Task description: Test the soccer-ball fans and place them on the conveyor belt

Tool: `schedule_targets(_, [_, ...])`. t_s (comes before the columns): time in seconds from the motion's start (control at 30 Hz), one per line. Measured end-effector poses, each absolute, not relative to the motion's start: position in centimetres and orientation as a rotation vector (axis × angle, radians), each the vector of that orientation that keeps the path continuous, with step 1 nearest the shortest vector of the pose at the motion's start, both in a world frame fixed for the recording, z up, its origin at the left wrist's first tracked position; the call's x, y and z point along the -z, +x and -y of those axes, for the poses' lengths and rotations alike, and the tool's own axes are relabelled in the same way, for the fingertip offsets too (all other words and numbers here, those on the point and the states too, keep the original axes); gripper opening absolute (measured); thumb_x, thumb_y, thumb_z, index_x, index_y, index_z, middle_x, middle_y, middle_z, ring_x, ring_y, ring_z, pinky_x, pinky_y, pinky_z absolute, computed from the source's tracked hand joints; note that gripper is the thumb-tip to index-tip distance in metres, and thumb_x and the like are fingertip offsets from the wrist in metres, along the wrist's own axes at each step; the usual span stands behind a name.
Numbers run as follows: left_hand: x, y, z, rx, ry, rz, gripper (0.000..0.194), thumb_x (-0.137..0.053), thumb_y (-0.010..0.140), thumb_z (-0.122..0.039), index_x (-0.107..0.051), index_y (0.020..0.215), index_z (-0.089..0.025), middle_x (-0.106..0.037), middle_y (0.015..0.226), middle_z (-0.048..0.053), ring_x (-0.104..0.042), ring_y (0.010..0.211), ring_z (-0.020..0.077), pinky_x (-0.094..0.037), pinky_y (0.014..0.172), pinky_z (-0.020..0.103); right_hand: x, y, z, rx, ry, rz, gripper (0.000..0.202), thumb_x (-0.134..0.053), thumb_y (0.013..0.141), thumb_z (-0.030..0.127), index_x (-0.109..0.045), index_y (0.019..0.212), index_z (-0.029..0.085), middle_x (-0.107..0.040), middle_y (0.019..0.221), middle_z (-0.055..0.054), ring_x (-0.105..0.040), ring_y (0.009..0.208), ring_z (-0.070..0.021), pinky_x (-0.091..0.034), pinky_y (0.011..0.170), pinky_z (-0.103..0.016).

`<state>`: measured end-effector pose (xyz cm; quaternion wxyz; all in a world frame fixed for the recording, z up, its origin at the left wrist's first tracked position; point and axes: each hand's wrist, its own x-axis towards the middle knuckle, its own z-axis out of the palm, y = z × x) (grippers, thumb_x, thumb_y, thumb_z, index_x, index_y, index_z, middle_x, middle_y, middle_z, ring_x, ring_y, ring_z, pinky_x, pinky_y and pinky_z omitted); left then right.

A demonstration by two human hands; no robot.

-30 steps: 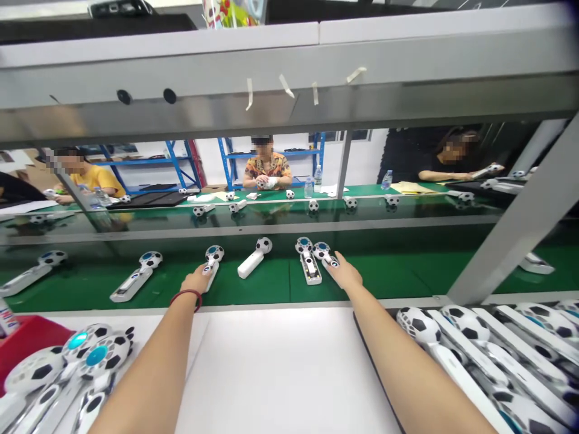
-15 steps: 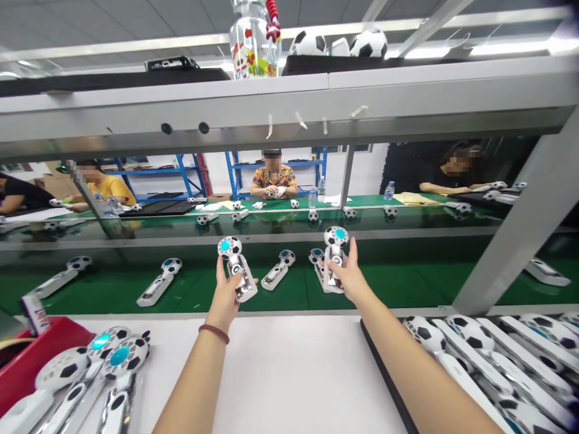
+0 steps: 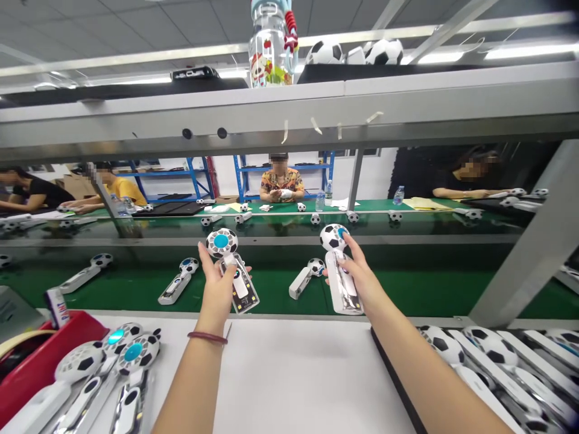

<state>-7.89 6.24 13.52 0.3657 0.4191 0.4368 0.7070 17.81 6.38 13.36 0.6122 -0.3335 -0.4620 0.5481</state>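
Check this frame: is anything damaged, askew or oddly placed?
Nothing looks damaged. The left hand holds a football-patterned handheld fan with its handle open, circuit board exposed; the right hand's fan shows a closed white back.

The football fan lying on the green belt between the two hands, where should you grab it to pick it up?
Probably by the long white handle of the football fan, coming from above and pinching its two long sides. It lies flat on the green belt, tilted, ball head at the far end. The handle is slim and straight; the round head is wider and harder to pinch.

3 football fans (image 3: pixel 180 279) lie on the green belt (image 3: pixel 407 289); red bin (image 3: pixel 40 361) at left.
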Motion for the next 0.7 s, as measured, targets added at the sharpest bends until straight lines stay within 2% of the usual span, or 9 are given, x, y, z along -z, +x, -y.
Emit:
schedule_targets(0.1, [-13.6, -8.0, -6.1, -1.725, 1.087, -1.215, 0.080, -0.051, 0.079, -0.019, -0.003, 0.138, -0.047, -0.057, 0.111, 0.003, -0.065, 0.063, 0.0133, -0.056, 0.061, 0.031, -13.8, 18.0, -6.3, -1.356, -0.790, 1.069, 0.074, -0.049, 0.077, 0.033, -0.009, 0.139, 0.040, -0.061, 0.071, 0.004, -0.062, 0.057, -0.0167, -0.052, 0.056, -0.032])
schedule_targets(0.23, [-13.9, -7.9, -5.8, -1.648, 1.025, -1.282, 0.067, -0.046, 0.078, -0.018, -0.024, 0.136, -0.043, -0.060, 0.103, 0.003, -0.064, 0.060, 0.0138, -0.056, 0.058, 0.031, -14.1, 18.1, -6.1, -1.402, -0.774, 1.087, 0.072, -0.046, 0.078, 0.033, -0.008, 0.138, 0.041, -0.059, 0.064, 0.005, -0.061, 0.053, -0.0162, -0.050, 0.052, -0.030])
schedule_targets(0.37, [-14.3, -7.6, -5.6, -1.712, 0.976, -1.228, 0.070, -0.048, 0.074, -0.017, -0.025, 0.136, -0.038, -0.061, 0.089, 0.002, -0.064, 0.057, 0.0150, -0.055, 0.058, 0.030, -14.0, 17.8, -5.9, -1.308, -0.774, 1.129, 0.075, -0.047, 0.076, 0.032, -0.010, 0.141, 0.036, -0.060, 0.061, 0.005, -0.061, 0.054, -0.0171, -0.051, 0.054, -0.032])
schedule_targets(0.47, [-14.2, -7.8, -5.8, -1.741, 0.986, -1.182, 0.070, -0.051, 0.072, -0.019, -0.026, 0.135, -0.037, -0.062, 0.086, 0.000, -0.064, 0.056, 0.0150, -0.055, 0.058, 0.030, -13.8, 17.6, -5.9, -1.259, -0.760, 1.107, 0.076, -0.049, 0.074, 0.032, -0.012, 0.141, 0.034, -0.060, 0.061, 0.005, -0.060, 0.053, -0.0171, -0.051, 0.055, -0.032])
schedule_targets(0.6, [-13.7, -8.5, -6.3, -1.772, 1.025, -1.203, 0.062, -0.049, 0.075, -0.021, -0.033, 0.132, -0.038, -0.062, 0.088, 0.000, -0.064, 0.058, 0.0148, -0.054, 0.061, 0.030, -13.3, 17.2, -6.1, -1.285, -0.747, 1.073, 0.073, -0.053, 0.076, 0.032, -0.018, 0.140, 0.036, -0.063, 0.071, 0.004, -0.062, 0.056, -0.0169, -0.053, 0.057, -0.032])
schedule_targets(0.7, [-12.5, -8.3, -6.7, -1.749, 1.112, -1.205, 0.068, -0.052, 0.075, -0.023, -0.025, 0.135, -0.040, -0.061, 0.096, 0.002, -0.066, 0.070, 0.0175, -0.054, 0.067, 0.031, -12.5, 16.7, -6.5, -1.287, -0.719, 1.106, 0.075, -0.058, 0.076, 0.035, -0.018, 0.139, 0.040, -0.063, 0.093, 0.001, -0.065, 0.069, -0.0166, -0.054, 0.065, -0.034])
